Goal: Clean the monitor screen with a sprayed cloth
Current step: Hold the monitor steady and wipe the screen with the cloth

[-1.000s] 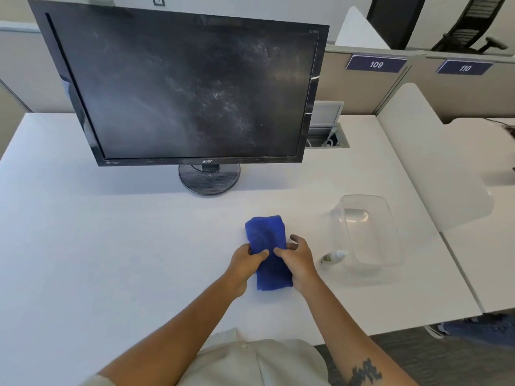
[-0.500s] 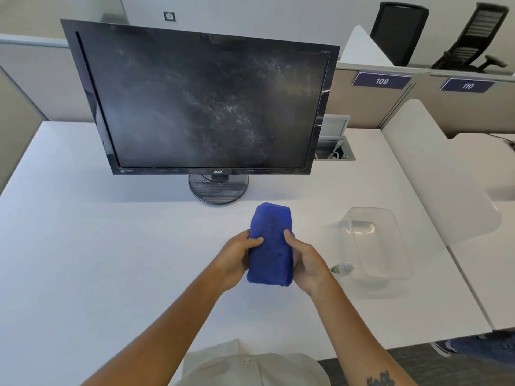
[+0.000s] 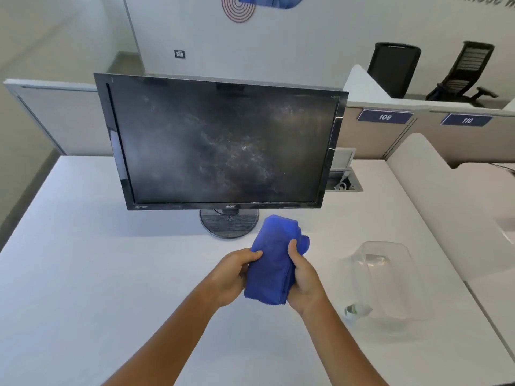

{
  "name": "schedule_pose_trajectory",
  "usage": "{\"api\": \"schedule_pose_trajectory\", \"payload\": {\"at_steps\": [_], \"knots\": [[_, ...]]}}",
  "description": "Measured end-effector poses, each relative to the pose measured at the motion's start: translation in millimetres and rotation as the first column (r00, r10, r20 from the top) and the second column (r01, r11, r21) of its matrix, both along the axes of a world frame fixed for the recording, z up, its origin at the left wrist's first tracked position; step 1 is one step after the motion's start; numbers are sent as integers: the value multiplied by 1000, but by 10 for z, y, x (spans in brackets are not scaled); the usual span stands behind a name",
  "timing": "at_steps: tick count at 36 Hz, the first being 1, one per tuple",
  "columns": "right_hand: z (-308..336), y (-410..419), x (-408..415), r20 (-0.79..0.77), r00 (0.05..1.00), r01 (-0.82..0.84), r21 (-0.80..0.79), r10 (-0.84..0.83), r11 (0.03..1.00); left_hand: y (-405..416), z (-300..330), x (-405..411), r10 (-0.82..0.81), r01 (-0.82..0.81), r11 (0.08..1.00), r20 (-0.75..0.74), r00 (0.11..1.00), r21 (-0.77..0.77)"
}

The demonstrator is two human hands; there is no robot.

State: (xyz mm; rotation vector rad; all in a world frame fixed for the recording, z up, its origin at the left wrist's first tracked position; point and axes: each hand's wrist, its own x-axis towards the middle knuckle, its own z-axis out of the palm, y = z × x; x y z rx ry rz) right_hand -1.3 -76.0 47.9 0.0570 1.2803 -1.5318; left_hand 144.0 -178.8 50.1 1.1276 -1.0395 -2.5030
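Left hand (image 3: 232, 274) and right hand (image 3: 303, 277) both grip the folded blue microfibre cloth (image 3: 274, 263) — thumbs on top; smudged black flat-screen monitor (image 3: 223, 146) stands beyond.

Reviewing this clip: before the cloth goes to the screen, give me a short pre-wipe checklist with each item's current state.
1. Cloth in hand: ok. The left hand and right hand both grip the folded blue cloth, held above the desk.
2. Cloth sprayed: cannot tell. No dampness is visible.
3. Spray bottle out of the way: ok. The spray bottle lies on the desk beside the clear tub, right of the hands.
4. Screen needs wiping: ok. The monitor screen shows pale smears.
5. Path to the screen: ok. Nothing stands between cloth and monitor.
6. Monitor steady: cannot tell. It stands upright on its round base.
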Motion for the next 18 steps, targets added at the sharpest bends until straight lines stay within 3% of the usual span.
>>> {"api": "schedule_pose_trajectory", "payload": {"at_steps": [4, 6, 7, 8, 9, 10, 12, 13, 16, 18], "knots": [[128, -157, -109, -31, 998, 59, -9, -59, 998, -297, 238, 60, -39, 72, 959, 125, 991, -275], [310, -386, -228, -79, 997, 27, 67, -21, 997, -532, 356, 114, 29, 80, 880, 220, 975, -469], [428, -517, -255, -52, 995, -78, 79, 83, 994, -673, 421, 159, 98, 72, 813, 258, 961, -578], [523, -577, -297, -19, 983, -182, 73, 184, 981, -829, 492, 215, 184, 48, 724, 260, 948, -688], [552, -624, -377, 14, 982, -186, 66, 186, 980, -1002, 569, 287, 279, 17, 590, 223, 934, -807], [580, -692, -457, -76, 977, -195, 61, 200, 979, -1199, 649, 362, 359, -6, 399, 150, 921, -917], [597, -796, -620, -239, 967, 104, 45, -90, 994, -1638, 797, 524, 423, 21, 7, 22, 906, -1000], [672, -806, -639, -261, 950, 176, -11, -173, 984, -1861, 898, 607, 427, 34, -115, -19, 904, -993], [820, -943, -736, -366, 890, 244, -123, -273, 962, -2455, 1268, 826, 426, 86, -296, -51, 903, -951], [986, -1109, -781, -444, 818, 328, -159, -365, 931, -2776, 1485, 944, 424, 161, -333, 5, 906, -929]]}}
